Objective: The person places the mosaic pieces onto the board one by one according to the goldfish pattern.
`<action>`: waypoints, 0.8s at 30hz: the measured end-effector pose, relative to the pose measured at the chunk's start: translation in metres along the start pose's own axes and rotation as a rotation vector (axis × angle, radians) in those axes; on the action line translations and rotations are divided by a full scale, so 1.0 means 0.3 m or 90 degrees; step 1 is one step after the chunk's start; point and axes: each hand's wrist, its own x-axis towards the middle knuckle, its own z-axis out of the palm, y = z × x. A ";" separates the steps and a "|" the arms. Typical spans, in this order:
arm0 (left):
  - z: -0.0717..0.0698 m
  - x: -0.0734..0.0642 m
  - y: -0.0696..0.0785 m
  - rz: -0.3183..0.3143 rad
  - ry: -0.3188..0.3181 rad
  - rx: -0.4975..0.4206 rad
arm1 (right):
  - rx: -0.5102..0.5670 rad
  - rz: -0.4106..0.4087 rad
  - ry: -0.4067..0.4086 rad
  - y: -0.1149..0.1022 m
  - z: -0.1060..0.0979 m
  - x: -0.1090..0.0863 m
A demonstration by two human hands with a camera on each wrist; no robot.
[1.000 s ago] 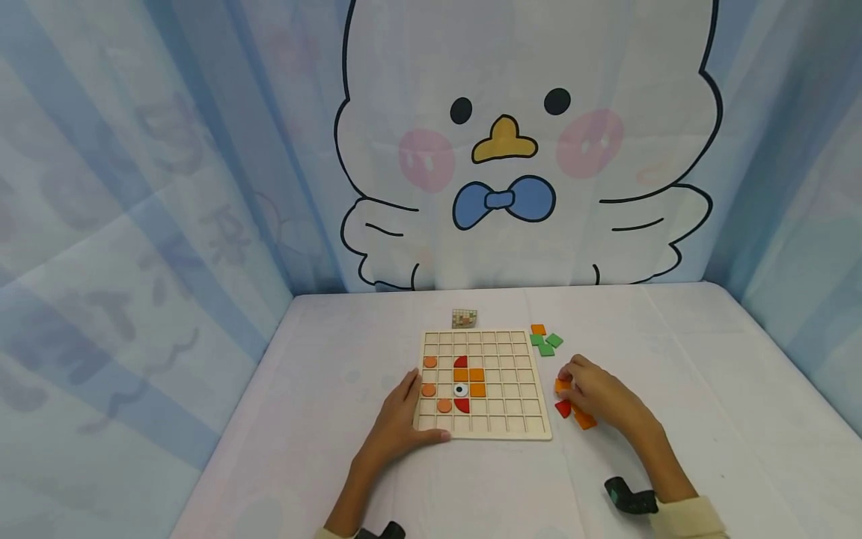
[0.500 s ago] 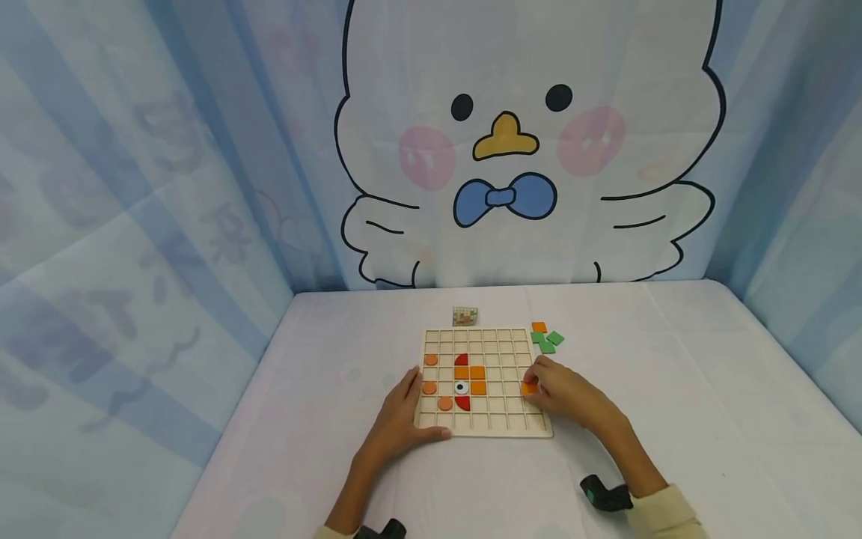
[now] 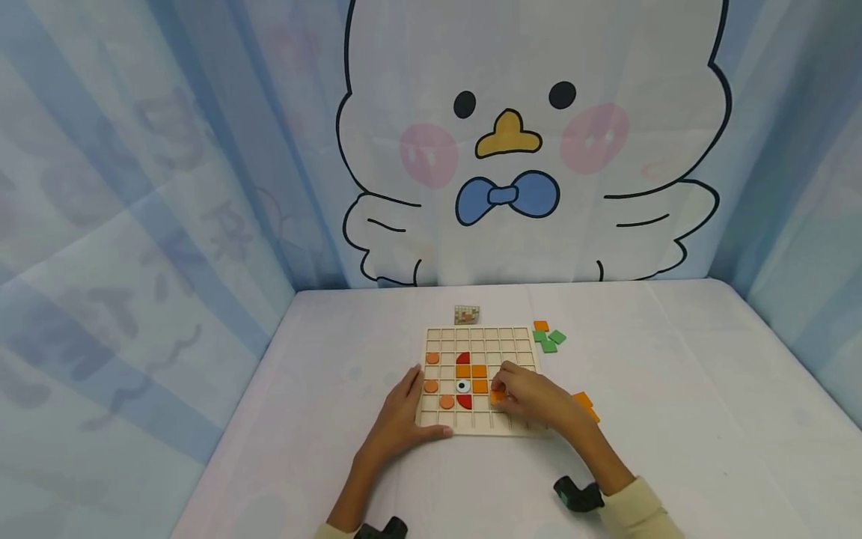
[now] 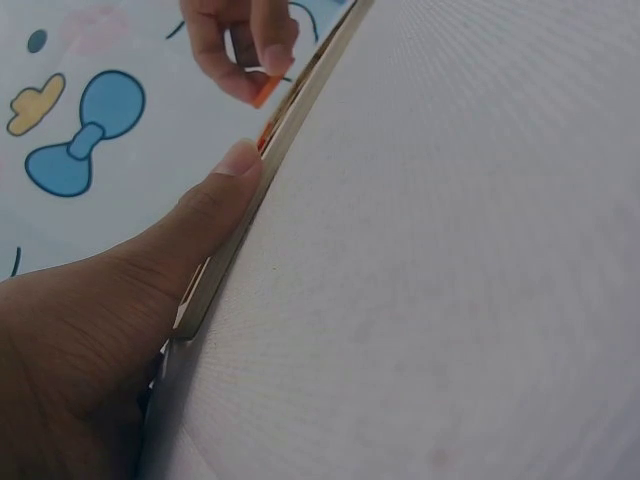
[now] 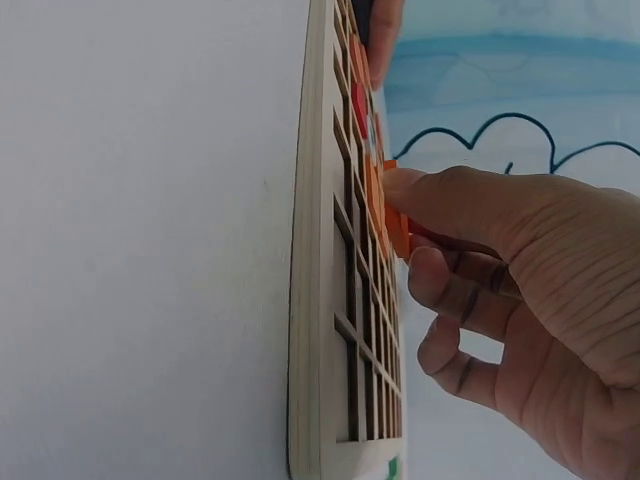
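The wooden grid board (image 3: 515, 427) lies on the table with several orange and red pieces set in its cells. My left hand (image 3: 397, 415) lies around its near-left corner, thumb along the front edge and fingers along the left side. Above the board's middle, my right hand (image 3: 532, 393) pinches an orange square tile (image 5: 397, 232) between thumb and fingers. A dark red edge (image 5: 445, 241) shows behind the right thumb; what it belongs to is unclear. A round eye piece (image 3: 463, 386) sits left of that hand, between red quarter-round pieces (image 3: 464, 402).
Green tiles (image 3: 549, 346) and one orange tile (image 3: 541, 326) lie off the board's far-right corner. More orange tiles (image 3: 583, 400) are partly covered by the right wrist. A small patterned card or packet (image 3: 467, 314) lies behind the board. A printed curtain (image 3: 512, 239) closes off the back.
My right hand has picked up an orange tile from the pile on the right and carried it left over the board. The left hand has stayed at the corner.
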 end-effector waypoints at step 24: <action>-0.003 -0.003 0.000 0.000 -0.004 0.011 | -0.015 0.030 -0.024 -0.076 0.052 0.053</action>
